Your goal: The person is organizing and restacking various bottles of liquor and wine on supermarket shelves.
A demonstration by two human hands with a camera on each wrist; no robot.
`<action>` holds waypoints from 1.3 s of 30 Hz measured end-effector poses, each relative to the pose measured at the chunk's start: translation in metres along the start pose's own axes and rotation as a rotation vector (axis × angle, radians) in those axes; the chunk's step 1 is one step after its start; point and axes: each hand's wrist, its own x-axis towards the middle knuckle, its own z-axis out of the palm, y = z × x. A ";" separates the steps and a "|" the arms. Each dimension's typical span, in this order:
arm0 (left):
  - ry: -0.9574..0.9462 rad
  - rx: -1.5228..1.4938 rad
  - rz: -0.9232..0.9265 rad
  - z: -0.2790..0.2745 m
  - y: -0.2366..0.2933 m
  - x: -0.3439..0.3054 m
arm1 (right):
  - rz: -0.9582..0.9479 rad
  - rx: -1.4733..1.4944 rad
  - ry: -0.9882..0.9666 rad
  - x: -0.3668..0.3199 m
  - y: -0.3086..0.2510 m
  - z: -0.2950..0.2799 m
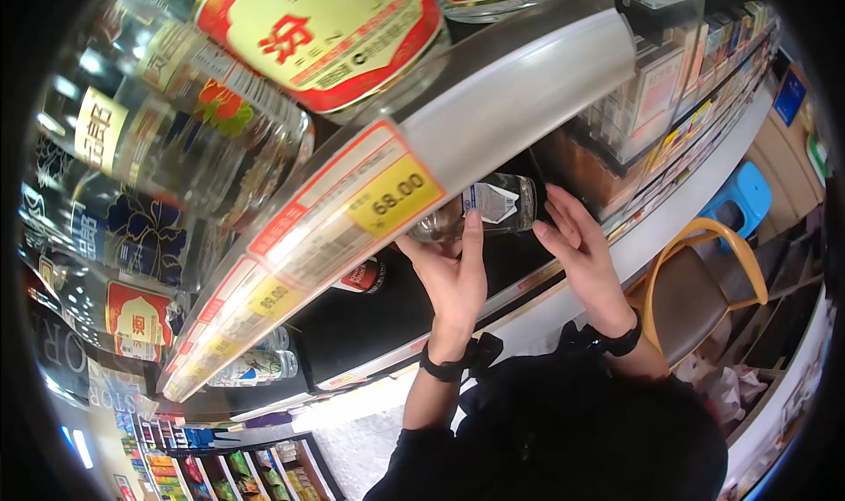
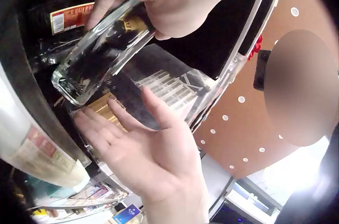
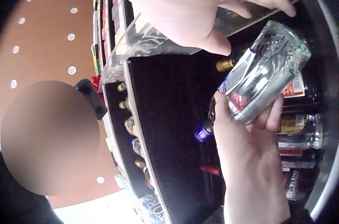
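A clear glass bottle (image 1: 526,203) with a white and blue label (image 1: 493,205) lies on its side in my left hand (image 1: 451,281). The thumb presses across the label, while the other fingers wrap behind the glass, as the right wrist view shows of the bottle (image 3: 267,78). Just off the thick glass base is my right hand (image 1: 585,259), its fingers spread and holding nothing. In the left wrist view, the palm of that right hand (image 2: 153,155) faces up beside the bottle (image 2: 98,57).
Above my hands runs a shelf edge (image 1: 528,69) with a 68.00 price tag (image 1: 396,193); large bottles with red and cream labels (image 1: 326,34) stand on it. More bottles (image 3: 299,131) line the shelf below. A wooden chair (image 1: 695,290) and blue stool (image 1: 744,197) stand to the right.
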 end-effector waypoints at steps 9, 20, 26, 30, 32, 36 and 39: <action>-0.021 -0.231 -0.025 -0.034 0.004 -0.038 | 0.174 0.131 -0.068 0.000 -0.005 0.010; -0.355 -0.197 0.094 -0.096 -0.008 -0.072 | 0.221 0.325 0.094 -0.032 -0.001 0.044; -0.281 -0.326 0.030 -0.142 -0.011 -0.077 | 0.221 0.340 0.100 -0.067 0.020 0.083; -0.358 -0.353 0.050 -0.184 -0.018 -0.081 | 0.106 0.309 0.100 -0.102 0.038 0.107; -0.384 -0.504 -0.033 -0.210 -0.022 -0.086 | 0.096 0.243 0.081 -0.122 0.044 0.125; -0.412 -0.564 -0.040 -0.249 -0.014 -0.090 | 0.057 0.245 0.151 -0.151 0.061 0.159; -0.466 -0.424 0.000 -0.271 -0.007 -0.094 | 0.056 0.296 0.160 -0.164 0.073 0.175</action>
